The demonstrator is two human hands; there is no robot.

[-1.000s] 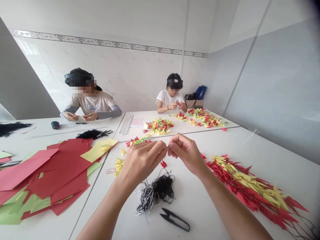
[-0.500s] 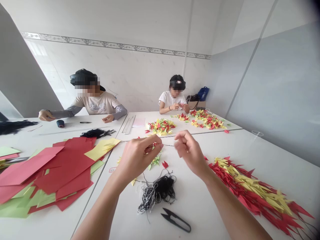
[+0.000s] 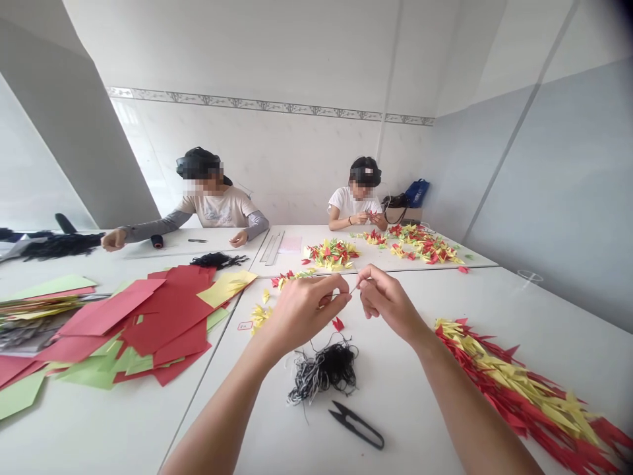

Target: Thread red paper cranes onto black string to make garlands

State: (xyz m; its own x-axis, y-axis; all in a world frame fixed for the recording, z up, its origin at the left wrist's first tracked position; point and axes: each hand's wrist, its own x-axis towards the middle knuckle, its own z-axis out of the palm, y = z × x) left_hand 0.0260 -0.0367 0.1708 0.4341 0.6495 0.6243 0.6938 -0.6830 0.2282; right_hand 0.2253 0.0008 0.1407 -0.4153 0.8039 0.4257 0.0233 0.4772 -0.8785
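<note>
Thin strand (image 3: 355,288) pinched at left hand (image 3: 306,315) fingertips, running to right hand (image 3: 390,305), also pinching.

The room was bright and evenly lit, with a soft, flat light on everything. The white tiled wall (image 3: 257,165) caught a pale glare at its far left end, and the white table (image 3: 420,396) looked slightly washed out. Shadows stayed faint beneath the left hand (image 3: 304,316) and the right hand (image 3: 388,300). The wide lens stretched the scene toward the edges and made the grey wall panels (image 3: 548,198) on the right lean, while a dark vignette (image 3: 620,10) smudged the far right corner
</note>
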